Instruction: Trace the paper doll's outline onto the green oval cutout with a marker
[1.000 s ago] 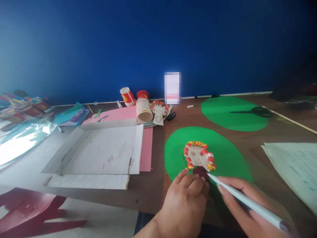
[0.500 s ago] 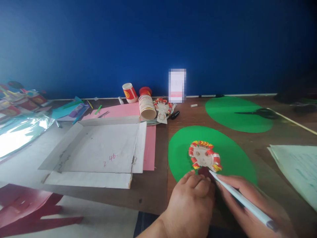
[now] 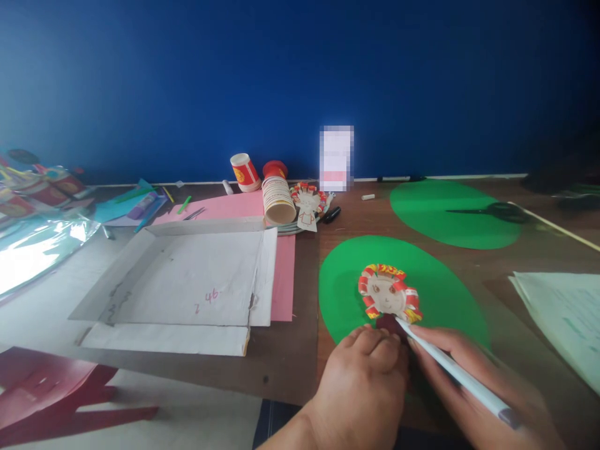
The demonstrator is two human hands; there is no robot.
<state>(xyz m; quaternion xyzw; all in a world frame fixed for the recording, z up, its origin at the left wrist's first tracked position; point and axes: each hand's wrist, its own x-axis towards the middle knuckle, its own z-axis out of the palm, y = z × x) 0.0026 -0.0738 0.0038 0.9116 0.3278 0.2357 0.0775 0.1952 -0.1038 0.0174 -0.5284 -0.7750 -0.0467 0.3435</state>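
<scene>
A cut paper-cup figure [image 3: 388, 297] with a drawn face and red-yellow curled strips round it lies on a green paper oval [image 3: 342, 275]. Below its face is a dark maroon piece [image 3: 388, 323], probably paper. My left hand [image 3: 363, 381] is closed, its curled fingers holding the maroon piece down; the fingertips are partly hidden. In my right hand [image 3: 513, 387] is a white marker pen [image 3: 457, 371], gripped like a writing tool. Its tip touches or nearly touches the maroon piece's upper right edge, just under the face.
Left stands a shallow white cardboard tray [image 3: 187, 275] on pink paper [image 3: 284, 281]. Behind are stacked paper cups [image 3: 279, 200], another cup figure [image 3: 307, 203] and a black marker cap [image 3: 332, 215]. Scissors [image 3: 492, 212] lie on a second green oval [image 3: 431, 206]. Paper sheets [image 3: 562, 312] lie right.
The view has shifted very slightly. Both hands keep nearly the same pose, with the pen tip still at the maroon piece's edge.
</scene>
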